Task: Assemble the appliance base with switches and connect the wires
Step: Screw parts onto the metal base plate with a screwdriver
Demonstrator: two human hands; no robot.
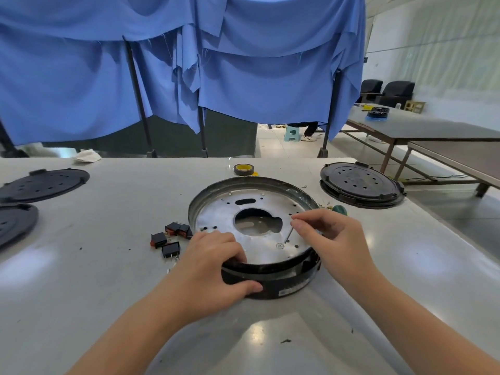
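Note:
The round appliance base (251, 209), a black ring with a silver metal plate inside and a large centre hole, lies on the white table (108, 266) in front of me. My left hand (213, 266) grips its near-left rim, thumb on the black outer wall. My right hand (324, 236) pinches a thin metal pin or screw (289, 235) whose tip touches the plate near a small hole. Three black-and-red rocker switches (169, 238) lie on the table just left of the base. No wires are visible.
A roll of yellow tape (244, 169) sits behind the base. A black perforated lid (359, 184) lies at the right, two more (44, 184) at the left. A green tool handle (339, 210) pokes out behind my right hand. Blue cloth hangs behind the table.

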